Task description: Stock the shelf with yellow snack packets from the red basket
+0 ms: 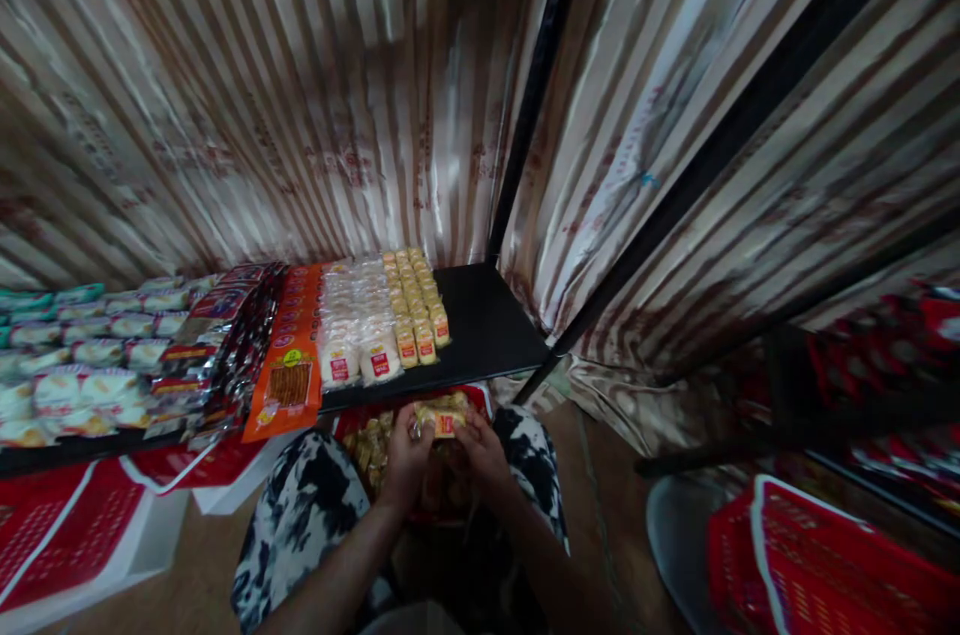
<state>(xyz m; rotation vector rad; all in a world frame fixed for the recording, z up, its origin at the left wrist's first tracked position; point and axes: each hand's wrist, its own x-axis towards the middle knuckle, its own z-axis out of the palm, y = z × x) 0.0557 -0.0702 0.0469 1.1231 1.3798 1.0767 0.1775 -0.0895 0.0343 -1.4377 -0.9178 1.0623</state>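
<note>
Between both hands is a small yellow snack packet (444,422) with an orange-and-white label, gripped at its two ends. My left hand (406,450) closes on its left end and my right hand (480,445) on its right end. Right below them, between the knees, a red basket (484,398) holds more yellow packets (371,450). Ahead on the black shelf (487,325), similar yellow packets (416,305) stand in tight rows. White-looking packets with red labels (360,350) line up to their left.
Farther left on the shelf lie an orange snack bag (289,355), dark shiny packets (225,345) and white-green packets (97,350). Red baskets stand below left (82,515) and at right (832,555). Black posts (536,115) frame the shelf before a striped sheet (300,95).
</note>
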